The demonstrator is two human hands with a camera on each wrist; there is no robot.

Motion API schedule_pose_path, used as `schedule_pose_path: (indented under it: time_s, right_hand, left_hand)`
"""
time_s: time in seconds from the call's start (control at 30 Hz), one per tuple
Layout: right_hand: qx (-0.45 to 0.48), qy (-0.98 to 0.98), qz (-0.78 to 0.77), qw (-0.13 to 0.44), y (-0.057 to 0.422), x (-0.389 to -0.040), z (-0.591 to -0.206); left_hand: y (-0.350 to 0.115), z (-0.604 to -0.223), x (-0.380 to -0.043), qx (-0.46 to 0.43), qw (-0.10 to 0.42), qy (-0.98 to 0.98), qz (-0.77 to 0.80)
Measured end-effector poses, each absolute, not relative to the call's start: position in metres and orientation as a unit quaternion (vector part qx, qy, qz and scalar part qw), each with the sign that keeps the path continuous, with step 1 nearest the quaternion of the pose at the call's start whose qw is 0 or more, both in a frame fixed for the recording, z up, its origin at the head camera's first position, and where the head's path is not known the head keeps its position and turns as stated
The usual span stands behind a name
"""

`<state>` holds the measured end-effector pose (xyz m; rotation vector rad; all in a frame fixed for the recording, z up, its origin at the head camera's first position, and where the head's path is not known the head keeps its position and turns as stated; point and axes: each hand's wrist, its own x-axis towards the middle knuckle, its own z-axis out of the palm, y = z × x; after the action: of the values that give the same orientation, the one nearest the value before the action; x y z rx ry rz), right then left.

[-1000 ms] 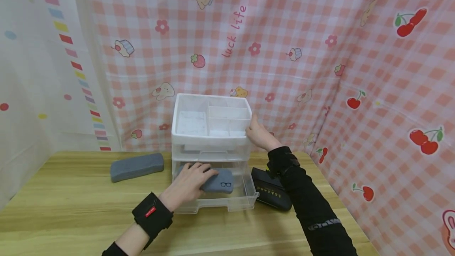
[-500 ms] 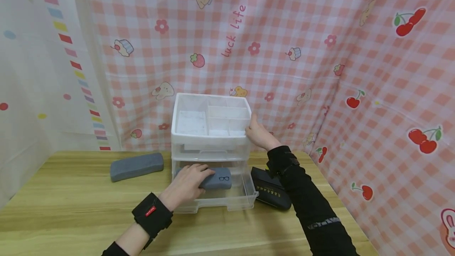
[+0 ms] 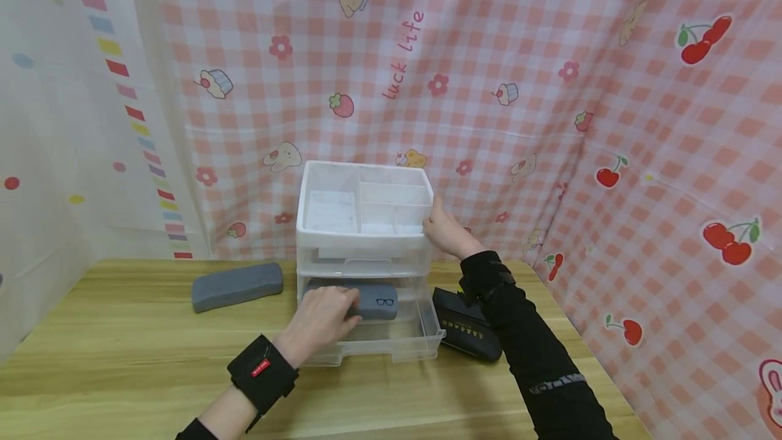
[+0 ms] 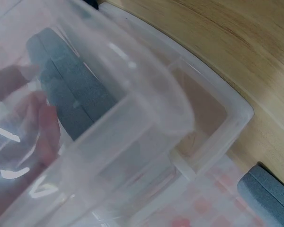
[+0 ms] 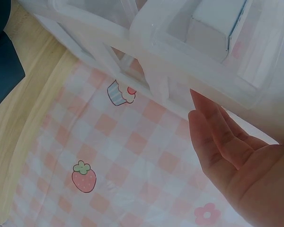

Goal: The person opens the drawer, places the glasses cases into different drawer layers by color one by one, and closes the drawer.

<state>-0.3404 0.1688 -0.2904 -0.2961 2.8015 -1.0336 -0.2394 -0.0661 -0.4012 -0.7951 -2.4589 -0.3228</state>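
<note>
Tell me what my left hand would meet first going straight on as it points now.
Most likely the gray glasses case in the open drawer; the gap to your left hand is hard to judge, so they may touch.

Just beyond my left hand [image 3: 319, 318], a closed grey glasses case [image 3: 374, 300] lies crosswise in the pulled-out clear drawer [image 3: 415, 349]. My right hand [image 3: 451, 231] touches the side of the upright white drawer unit [image 3: 360, 242].
</note>
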Motion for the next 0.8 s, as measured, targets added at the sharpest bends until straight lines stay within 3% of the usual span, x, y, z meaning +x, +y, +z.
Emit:
schedule_pose_path:
  time_s: [0.37, 0.63, 0.8]
  right_hand:
    - [-0.116, 0.934, -0.334, 0.053, 0.1691, -0.3426, -0.2916]
    - [-0.105, 0.937, -0.327, 0.063, 0.1696, -0.3414, -0.2908]
    - [-0.100, 0.937, -0.328, 0.063, 0.1694, -0.3423, -0.2913]
  left_hand:
    - [-0.0655, -0.4003, -0.2383, -0.288, 0.231, -0.919, -0.137]
    - [-0.0662, -0.3996, -0.2396, -0.297, 0.156, -0.930, -0.154]
    - [-0.0682, -0.3987, -0.2397, -0.308, 0.217, -0.912, -0.160]
